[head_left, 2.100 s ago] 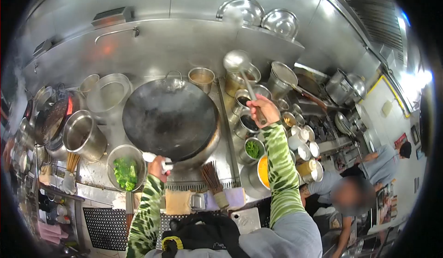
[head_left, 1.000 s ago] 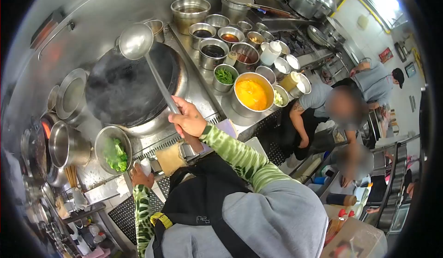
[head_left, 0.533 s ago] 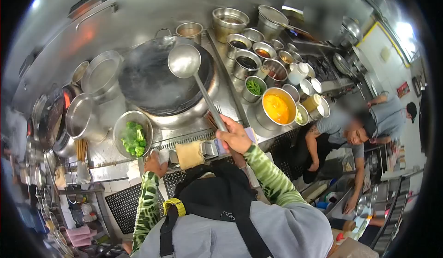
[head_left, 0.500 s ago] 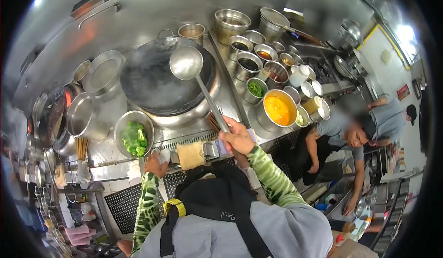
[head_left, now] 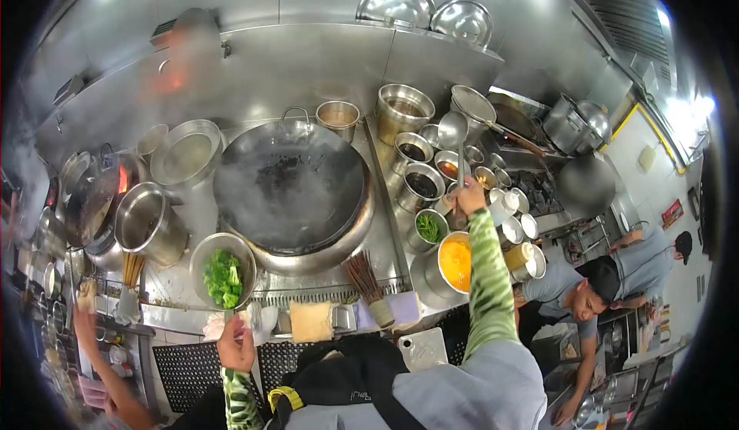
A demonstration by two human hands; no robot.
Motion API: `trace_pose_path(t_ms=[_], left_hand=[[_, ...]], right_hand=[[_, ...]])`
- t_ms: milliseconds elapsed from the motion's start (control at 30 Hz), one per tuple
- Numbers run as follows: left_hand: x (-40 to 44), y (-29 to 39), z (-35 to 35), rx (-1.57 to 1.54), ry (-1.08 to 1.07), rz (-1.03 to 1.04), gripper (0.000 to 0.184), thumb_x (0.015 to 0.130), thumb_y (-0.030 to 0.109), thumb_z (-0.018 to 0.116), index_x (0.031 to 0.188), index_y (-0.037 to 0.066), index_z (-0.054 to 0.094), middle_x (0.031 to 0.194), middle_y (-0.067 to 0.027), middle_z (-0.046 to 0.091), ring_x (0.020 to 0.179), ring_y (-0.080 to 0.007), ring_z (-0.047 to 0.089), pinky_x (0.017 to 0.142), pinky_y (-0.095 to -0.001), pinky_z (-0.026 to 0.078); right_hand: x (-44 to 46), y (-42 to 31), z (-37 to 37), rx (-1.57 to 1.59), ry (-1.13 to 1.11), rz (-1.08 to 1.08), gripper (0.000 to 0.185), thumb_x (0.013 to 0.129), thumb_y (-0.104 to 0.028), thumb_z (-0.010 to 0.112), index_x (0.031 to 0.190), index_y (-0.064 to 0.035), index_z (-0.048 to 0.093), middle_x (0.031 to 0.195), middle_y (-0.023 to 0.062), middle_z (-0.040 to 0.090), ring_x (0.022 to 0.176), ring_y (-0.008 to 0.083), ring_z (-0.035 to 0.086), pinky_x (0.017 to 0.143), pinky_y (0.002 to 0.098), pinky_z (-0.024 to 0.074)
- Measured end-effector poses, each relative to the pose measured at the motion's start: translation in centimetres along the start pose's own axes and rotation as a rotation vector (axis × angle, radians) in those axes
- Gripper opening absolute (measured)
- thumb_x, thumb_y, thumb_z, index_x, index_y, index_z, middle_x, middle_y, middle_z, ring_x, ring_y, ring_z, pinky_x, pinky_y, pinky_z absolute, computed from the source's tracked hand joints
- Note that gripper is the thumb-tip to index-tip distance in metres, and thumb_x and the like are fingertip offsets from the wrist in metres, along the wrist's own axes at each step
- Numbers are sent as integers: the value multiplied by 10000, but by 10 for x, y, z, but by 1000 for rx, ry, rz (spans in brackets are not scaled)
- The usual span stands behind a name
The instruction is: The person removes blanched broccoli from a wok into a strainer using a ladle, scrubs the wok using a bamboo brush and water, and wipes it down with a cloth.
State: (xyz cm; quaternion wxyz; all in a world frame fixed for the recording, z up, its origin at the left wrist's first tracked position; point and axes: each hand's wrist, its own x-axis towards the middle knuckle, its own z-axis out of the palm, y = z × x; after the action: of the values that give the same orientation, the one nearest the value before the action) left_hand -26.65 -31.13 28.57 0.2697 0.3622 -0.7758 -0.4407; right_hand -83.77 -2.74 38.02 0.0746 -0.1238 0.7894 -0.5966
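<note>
My right hand (head_left: 469, 197) is closed around the handle of a metal ladle (head_left: 453, 130), whose head is raised over the small sauce pots at the right. My left hand (head_left: 235, 347) is closed at the handle of a round metal strainer (head_left: 198, 264), just below its rim. Green broccoli (head_left: 222, 279) lies in the strainer. A crumpled white cloth (head_left: 262, 319) is beside my left hand. Between the strainer and the sauce pots sits a large dark wok (head_left: 292, 187), steaming, with dark residue inside.
Near my right forearm are a pot of orange liquid (head_left: 456, 264) and a pot of chopped greens (head_left: 428, 228). A bamboo brush (head_left: 369, 287) lies by folded cloths (head_left: 312, 321). Co-workers (head_left: 589, 291) are at the right; another person's arm (head_left: 112, 376) is at lower left.
My right hand has carried the ladle from over the wok to the sauce pots. My left hand has let go of the white cloth and moved to the strainer handle. The view has tilted up.
</note>
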Motion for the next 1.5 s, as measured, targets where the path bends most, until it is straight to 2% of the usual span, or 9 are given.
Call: trace_pose_path(t_ms=[267,600,700,933,1200,1300,1333,1400,1500], left_hand=[[17,12,42,36,-36,139,410,857,100,620,1239,-30,546,1036,-206,667,875,-244,677,698,-329,555],[4,57,38,194,-94,40,415,883,229,559,1240,18,551,1082,-227,643,957,-336,659,803,-425,525],[2,54,32,185,-107,57,414,883,226,558,1234,7,550,1072,-232,643,955,-342,658,804,-425,524],[-4,32,41,175,46,230,408,832,68,645,1221,-22,564,1072,-214,659,901,-277,686,746,-361,574],[6,39,36,-46,-127,26,393,860,57,619,1244,-7,561,1051,-170,675,915,-230,676,718,-315,554],[6,14,42,-34,-105,106,403,860,65,623,1251,-8,559,1040,-175,677,900,-243,674,730,-323,557],[7,10,49,-121,-83,97,386,856,59,625,1237,19,580,1029,-167,678,865,-240,670,720,-330,561],[13,24,46,-30,-124,197,394,817,105,677,1199,42,603,1009,-151,678,832,-217,668,707,-334,564],[16,46,42,94,-118,196,370,859,113,625,1225,72,587,1076,-141,668,896,-240,683,710,-331,578]], right_hand=[[150,20,-37,-542,-214,55,177,734,-71,630,889,11,604,606,101,589,462,192,564,413,319,447],[267,97,-91,346,-759,504,209,843,-263,614,758,-79,561,640,24,524,548,108,497,480,179,437],[247,94,-88,637,-352,449,227,843,-225,617,693,-75,534,626,15,520,546,127,507,491,203,455],[229,57,-115,725,-985,301,207,863,-237,647,841,-33,615,632,0,541,604,110,552,673,256,511],[63,-50,-82,791,-320,216,324,891,-64,589,1144,116,498,855,108,626,668,113,582,606,180,485],[31,-83,-94,880,-824,334,237,923,-108,551,1059,86,561,796,78,635,607,86,548,541,183,440],[-9,-105,-72,533,-124,261,259,935,-135,539,1053,91,581,792,64,630,585,84,528,516,181,419],[0,-70,-97,698,-701,175,288,942,-170,535,1078,77,591,730,37,627,532,68,490,508,188,426],[-29,-63,-74,663,-633,189,246,953,-181,515,1079,18,585,665,-48,542,507,10,446,456,128,386]])
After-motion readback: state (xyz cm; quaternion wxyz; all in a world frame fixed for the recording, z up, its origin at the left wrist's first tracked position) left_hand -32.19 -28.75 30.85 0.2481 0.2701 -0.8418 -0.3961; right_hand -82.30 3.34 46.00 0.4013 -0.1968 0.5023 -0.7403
